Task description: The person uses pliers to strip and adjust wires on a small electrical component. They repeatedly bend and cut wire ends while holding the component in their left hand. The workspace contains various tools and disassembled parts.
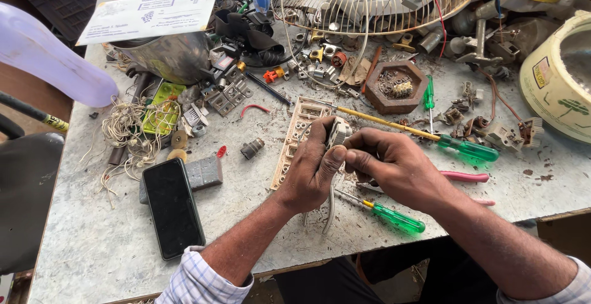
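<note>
A small white switch part [338, 133] is pinched in the clenched grip of the left hand [314, 171] and the right hand [394, 165]. Just beneath, above the counter [258, 218], it could be dropped among loose parts if squeezed crookedly.

Black phone [173, 207], rect. screen dark, lies flat well left of the left hand [314, 170], near table front edge. White printed card [149, 13] w/ blue marks, far up-left of the hands, atop a metal pot [169, 54]. Red-yellow label [542, 72] w/ green tree mark on cream drum [557, 79], far right of the right hand [394, 165].
</note>
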